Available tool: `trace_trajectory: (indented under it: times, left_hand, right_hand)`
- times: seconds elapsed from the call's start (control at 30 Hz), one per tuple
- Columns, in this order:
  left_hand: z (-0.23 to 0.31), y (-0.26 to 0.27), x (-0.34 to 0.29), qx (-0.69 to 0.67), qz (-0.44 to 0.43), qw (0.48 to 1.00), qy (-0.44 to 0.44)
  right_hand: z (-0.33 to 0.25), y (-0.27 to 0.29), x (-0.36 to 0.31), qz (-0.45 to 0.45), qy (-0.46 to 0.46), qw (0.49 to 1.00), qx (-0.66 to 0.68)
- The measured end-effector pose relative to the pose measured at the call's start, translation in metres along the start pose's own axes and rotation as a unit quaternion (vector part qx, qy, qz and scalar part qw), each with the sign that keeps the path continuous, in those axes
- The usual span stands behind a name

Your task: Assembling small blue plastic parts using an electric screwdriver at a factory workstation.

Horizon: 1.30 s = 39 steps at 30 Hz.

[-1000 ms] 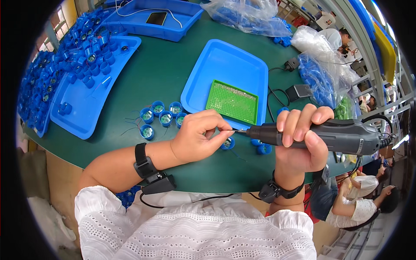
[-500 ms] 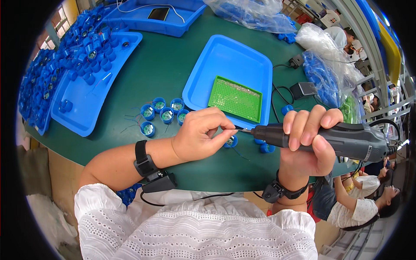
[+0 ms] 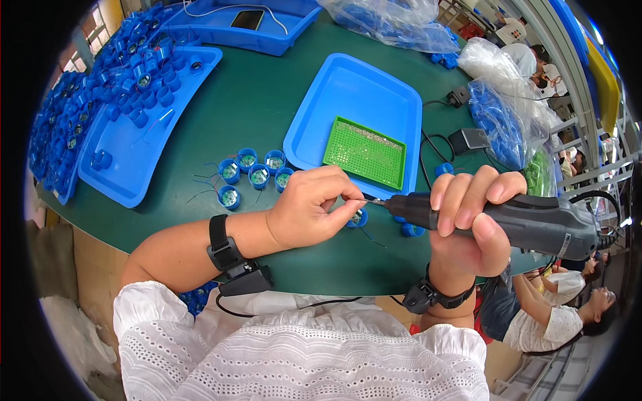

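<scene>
My right hand (image 3: 471, 220) is wrapped round a dark grey electric screwdriver (image 3: 542, 224), held nearly level with its bit pointing left. My left hand (image 3: 317, 207) pinches at the tip of that bit; whatever is between thumb and forefinger is too small to make out. Just beyond the hands lies a green perforated screw tray (image 3: 364, 157), with small silvery screws heaped along its far side. It rests in a blue tray (image 3: 314, 100). Several round blue cups (image 3: 259, 176) with green circuit boards and thin wires stand left of it, and another blue cup (image 3: 358, 218) is partly hidden below the bit.
At the left, a blue tray (image 3: 124, 180) adjoins a big pile of blue cups (image 3: 63, 134). A phone (image 3: 247, 20) lies in another tray at the back. Plastic bags (image 3: 498, 113), a black power adapter (image 3: 469, 139) and cables line the right side. People sit at the far right.
The screwdriver's rear end has dipped slightly, and my right hand has shifted a little to the left with it. My left hand keeps its pinch at the bit.
</scene>
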<state>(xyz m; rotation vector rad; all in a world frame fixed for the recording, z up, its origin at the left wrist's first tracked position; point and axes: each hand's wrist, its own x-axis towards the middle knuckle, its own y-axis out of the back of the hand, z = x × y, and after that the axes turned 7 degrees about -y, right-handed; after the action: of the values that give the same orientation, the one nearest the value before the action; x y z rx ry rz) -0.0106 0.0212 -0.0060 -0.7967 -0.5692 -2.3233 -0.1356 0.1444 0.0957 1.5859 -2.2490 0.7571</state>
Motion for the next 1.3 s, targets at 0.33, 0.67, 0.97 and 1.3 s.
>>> trace_trajectory:
  times: [0.33, 0.67, 0.97, 1.3]
  left_hand:
    - [0.001, 0.003, 0.003, 0.037, -0.045, 0.998, -0.020]
    - [-0.008, 0.002, 0.000, -0.007, -0.072, 0.997, 0.013]
    - [-0.008, -0.001, 0.000, 0.009, -0.050, 0.999, 0.004]
    - [-0.008, -0.001, 0.000, 0.011, -0.044, 0.999, -0.007]
  right_hand:
    - [-0.002, -0.001, 0.001, -0.002, 0.000, 1.000, -0.020]
    - [-0.004, 0.012, 0.003, 0.000, -0.020, 1.000, -0.010]
    - [0.002, 0.017, 0.004, -0.020, -0.019, 1.000, 0.008]
    - [0.002, 0.014, 0.003, -0.025, -0.020, 0.999, 0.006]
